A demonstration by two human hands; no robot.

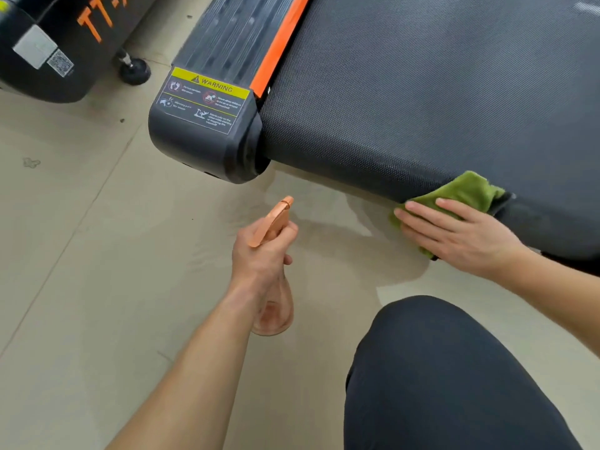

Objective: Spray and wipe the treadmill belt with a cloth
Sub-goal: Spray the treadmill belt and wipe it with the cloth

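The dark textured treadmill belt fills the upper right and curves down over its rear roller. A green cloth lies on that rear curve of the belt. My right hand presses flat on the cloth with straight fingers. My left hand grips an orange translucent spray bottle by its neck, over the floor to the left of the belt. The bottle's nozzle points up and away toward the treadmill.
The treadmill's black side rail end cap carries a yellow warning label, with an orange strip beside the belt. Another black machine with a round foot stands at top left. Beige floor surrounds; my dark-trousered knee is at bottom right.
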